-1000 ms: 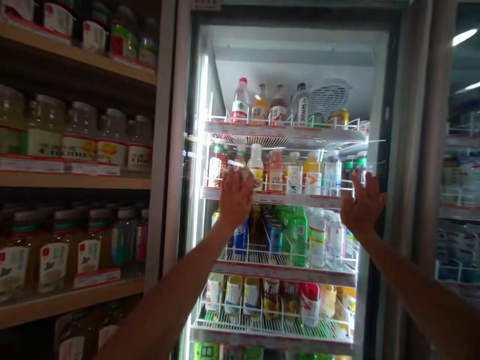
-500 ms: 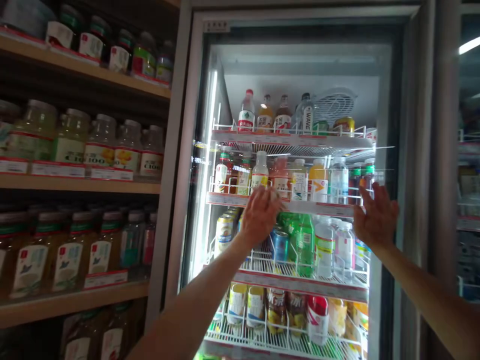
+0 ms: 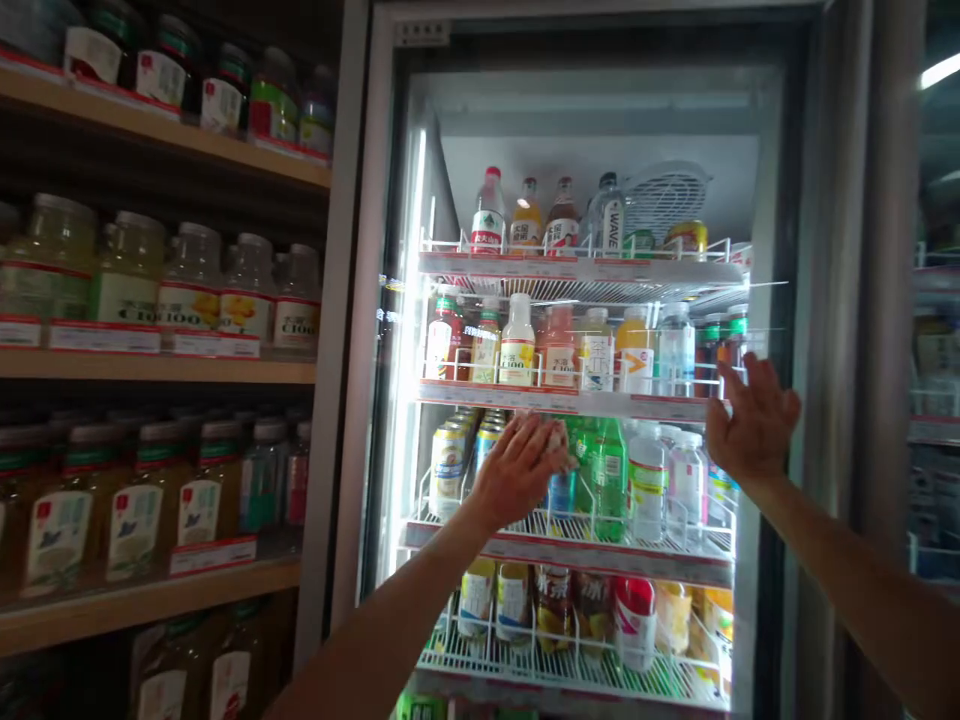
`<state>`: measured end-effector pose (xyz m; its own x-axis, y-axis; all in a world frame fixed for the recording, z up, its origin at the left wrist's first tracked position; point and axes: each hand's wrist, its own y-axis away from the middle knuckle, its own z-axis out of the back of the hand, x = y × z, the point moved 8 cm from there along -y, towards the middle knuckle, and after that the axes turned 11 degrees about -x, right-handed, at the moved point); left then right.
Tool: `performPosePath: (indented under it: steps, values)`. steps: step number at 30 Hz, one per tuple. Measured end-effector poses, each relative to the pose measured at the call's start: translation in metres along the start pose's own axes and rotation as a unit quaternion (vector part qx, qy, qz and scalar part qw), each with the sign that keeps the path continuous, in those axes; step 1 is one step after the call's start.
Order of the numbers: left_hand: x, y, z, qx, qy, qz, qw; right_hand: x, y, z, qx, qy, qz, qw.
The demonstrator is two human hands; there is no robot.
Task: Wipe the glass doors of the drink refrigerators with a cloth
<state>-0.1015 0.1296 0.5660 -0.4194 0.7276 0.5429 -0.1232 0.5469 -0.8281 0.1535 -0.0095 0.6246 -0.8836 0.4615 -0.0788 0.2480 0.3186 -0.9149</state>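
Note:
A glass fridge door (image 3: 600,130) stands in front of me, with lit drinks shelves behind it. My left hand (image 3: 523,465) is at the glass over the middle shelves, palm forward. Under its fingers is a crumpled pale cloth or tissue (image 3: 559,447), mostly hidden by the hand. Near the right side of the door my right hand (image 3: 754,420) is raised against the glass, fingers spread and nothing in it. Behind the left hand are a green bottle (image 3: 609,475) and a blue can (image 3: 561,492).
To the left, wooden shelves (image 3: 150,365) carry rows of juice bottles (image 3: 60,535). A grey frame (image 3: 341,300) separates them from the fridge. At the right edge is another glass-fronted fridge (image 3: 934,400).
My left hand has moved down the glass with the crumpled cloth, from the second shelf's edge to the cans below. The right hand stays in nearly the same place.

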Motion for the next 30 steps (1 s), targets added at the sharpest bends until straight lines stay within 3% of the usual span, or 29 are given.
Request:
performPosePath:
  steps: [2,5,7,9,12,14,16,18,20,22,25,27,28,30]
  values:
    - [0.016,0.007,0.010,-0.001,-0.025,0.028,0.999,-0.001,0.000,0.000,-0.006,0.000,-0.002,1.000]
    - [0.087,0.017,0.043,-0.080,-0.126,0.200,0.968,-0.001,0.000,0.001,-0.012,-0.002,0.005,1.000]
    - [0.107,0.022,0.054,-0.125,-0.158,0.262,0.944,0.000,0.000,0.002,-0.013,-0.002,0.007,1.000]
    - [0.087,0.020,0.043,-0.113,-0.130,0.230,0.958,0.000,-0.001,0.002,-0.010,0.001,0.004,1.000]
    - [0.022,0.016,0.011,-0.033,-0.015,0.076,0.996,-0.001,-0.002,0.002,0.003,0.007,-0.010,1.000]
    - [0.002,0.021,0.005,-0.002,0.019,0.015,1.000,0.000,-0.002,0.002,0.008,0.005,-0.014,1.000]
    - [0.024,0.027,0.016,-0.015,-0.016,0.052,0.998,0.000,-0.002,0.002,0.008,0.000,-0.014,1.000]
    - [0.066,0.036,0.038,-0.063,-0.085,0.156,0.982,-0.001,-0.002,0.001,0.009,-0.002,-0.018,1.000]
    - [0.093,0.048,0.057,-0.105,-0.133,0.240,0.956,-0.002,-0.001,0.000,0.012,-0.001,-0.020,1.000]
    - [0.085,0.055,0.059,-0.106,-0.128,0.242,0.956,-0.003,0.000,-0.001,0.014,0.002,-0.021,1.000]
    - [0.029,0.057,0.037,-0.018,-0.037,0.100,0.994,-0.004,-0.001,-0.001,0.017,0.005,-0.021,1.000]
    - [0.007,0.062,0.031,0.033,0.008,0.016,0.999,-0.003,-0.001,0.000,0.020,0.007,-0.022,1.000]
    - [0.011,0.063,0.033,0.037,0.004,0.013,0.999,-0.003,-0.002,0.000,0.022,0.008,-0.022,0.999]
    - [0.044,0.064,0.048,0.002,-0.050,0.090,0.995,-0.002,-0.002,0.001,0.021,0.011,-0.022,0.999]
